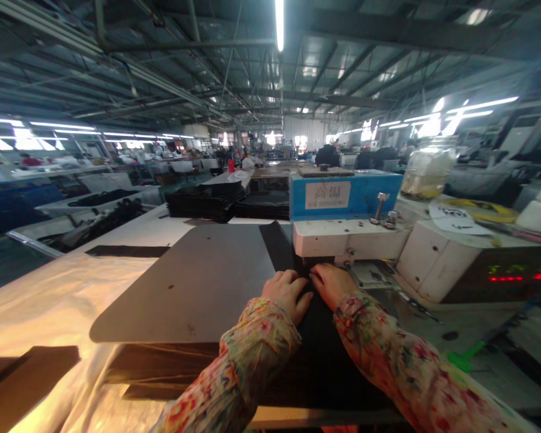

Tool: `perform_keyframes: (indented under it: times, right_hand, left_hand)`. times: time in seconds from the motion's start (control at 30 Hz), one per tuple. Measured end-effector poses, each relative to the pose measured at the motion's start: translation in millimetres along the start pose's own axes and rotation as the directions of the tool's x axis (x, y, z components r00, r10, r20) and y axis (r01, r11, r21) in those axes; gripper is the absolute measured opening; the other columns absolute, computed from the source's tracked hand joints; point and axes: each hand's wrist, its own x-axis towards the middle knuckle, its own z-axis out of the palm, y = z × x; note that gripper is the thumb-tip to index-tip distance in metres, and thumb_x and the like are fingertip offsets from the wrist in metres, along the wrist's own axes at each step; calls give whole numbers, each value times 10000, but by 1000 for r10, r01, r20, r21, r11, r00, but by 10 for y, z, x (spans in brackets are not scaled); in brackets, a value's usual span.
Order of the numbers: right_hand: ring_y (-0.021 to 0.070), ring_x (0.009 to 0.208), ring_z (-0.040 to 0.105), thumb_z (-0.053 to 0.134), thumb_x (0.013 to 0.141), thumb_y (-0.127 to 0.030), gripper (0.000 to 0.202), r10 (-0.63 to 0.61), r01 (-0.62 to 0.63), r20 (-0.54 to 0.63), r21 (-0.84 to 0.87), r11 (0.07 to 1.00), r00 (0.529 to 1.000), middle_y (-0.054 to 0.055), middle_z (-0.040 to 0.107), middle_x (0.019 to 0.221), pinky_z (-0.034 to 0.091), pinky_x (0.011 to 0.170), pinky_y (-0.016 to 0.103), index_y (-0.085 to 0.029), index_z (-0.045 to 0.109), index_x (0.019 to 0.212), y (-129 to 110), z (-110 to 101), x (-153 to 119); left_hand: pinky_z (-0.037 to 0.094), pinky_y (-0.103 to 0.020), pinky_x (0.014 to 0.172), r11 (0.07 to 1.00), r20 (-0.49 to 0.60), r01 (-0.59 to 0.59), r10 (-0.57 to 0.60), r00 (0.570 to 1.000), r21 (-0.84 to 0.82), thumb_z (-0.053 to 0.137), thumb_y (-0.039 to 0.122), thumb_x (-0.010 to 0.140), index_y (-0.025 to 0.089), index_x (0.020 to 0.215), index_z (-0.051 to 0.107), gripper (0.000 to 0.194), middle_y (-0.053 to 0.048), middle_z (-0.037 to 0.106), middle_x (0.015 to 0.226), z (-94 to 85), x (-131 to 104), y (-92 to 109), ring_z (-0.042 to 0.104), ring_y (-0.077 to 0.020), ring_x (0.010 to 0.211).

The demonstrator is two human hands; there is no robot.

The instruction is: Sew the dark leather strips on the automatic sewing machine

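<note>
While both hands are so close to the front of the blue-and-white machine (342, 231), the head view suggests to me that the fingertips could get caught, if they reach further under its arm. The black material (277, 249) lies just to the near left of the machine; it could become crooked, I think, if the hands press it unevenly. On it the left hand (286, 294) rests with curled fingers; the right hand (336, 282) has thumb and fingertips near each other at the machine's front. Whether either one pinches the material, I cannot tell.

Left of the machine, a grey plate (198, 282) lies above brown sheets (162, 367), and farther left a pale, wrinkled covering (36, 288) spreads over the table. Stacked black sheets (202, 201) are beyond the plate, left of the machine; a glass jar (428, 171) stands at its right. Behind it extends a wide hall with a metal roof (342, 66) and tube lamps (279, 24).
</note>
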Motion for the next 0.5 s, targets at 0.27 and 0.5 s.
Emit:
perform_keyframes:
  times: [0.27,0.5]
  right_hand:
    - [137,770,538,411,799,-220,161,8,-8,31,-8,1000,999,36,584,825,356,635,210,-185,562,843,-10,-17,-10]
    - [143,791,541,415,796,-213,164,-4,4,15,1,1000,1000,36,587,840,360,654,211,-186,565,855,-8,-11,-6]
  left_hand:
    - [393,-328,773,1000,11,5,-5,1000,0,390,395,781,251,998,518,290,-26,495,959,-27,-2,8,430,-187,894]
    - [390,-325,778,1000,19,23,-23,1000,2,390,397,780,257,1001,517,291,-25,494,964,-15,2,15,427,-187,898]
